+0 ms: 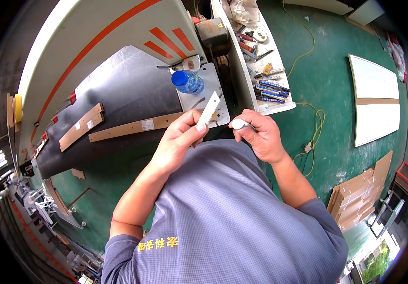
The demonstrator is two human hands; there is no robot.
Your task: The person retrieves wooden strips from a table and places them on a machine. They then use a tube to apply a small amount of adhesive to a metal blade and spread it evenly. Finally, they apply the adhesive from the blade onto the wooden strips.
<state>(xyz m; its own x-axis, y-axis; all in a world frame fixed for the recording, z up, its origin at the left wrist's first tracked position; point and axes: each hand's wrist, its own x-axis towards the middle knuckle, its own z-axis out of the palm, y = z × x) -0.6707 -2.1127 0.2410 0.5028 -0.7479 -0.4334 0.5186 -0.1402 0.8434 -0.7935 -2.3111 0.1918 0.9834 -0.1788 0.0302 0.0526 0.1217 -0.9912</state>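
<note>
In front of my chest, my left hand (176,141) pinches a narrow flat white strip (209,109) between thumb and fingers. The strip slants up and away and has a small hole near its far end. Just to the right, my right hand (263,138) is closed around a small cylinder (239,124) with a round white end pointing toward the strip. Most of the cylinder is hidden by my fingers, so its kind cannot be told. The two held things are apart. Beyond them, a clear bottle with a blue cap (188,82) stands on a grey metal plate (208,75).
Brown strips (138,128) lie on the dark machine bed (133,85), under a white machine body with orange stripes (95,35). At the far right a white shelf (279,108) holds pens and tools. A yellow cable (313,137) and cardboard (362,191) lie on the green floor.
</note>
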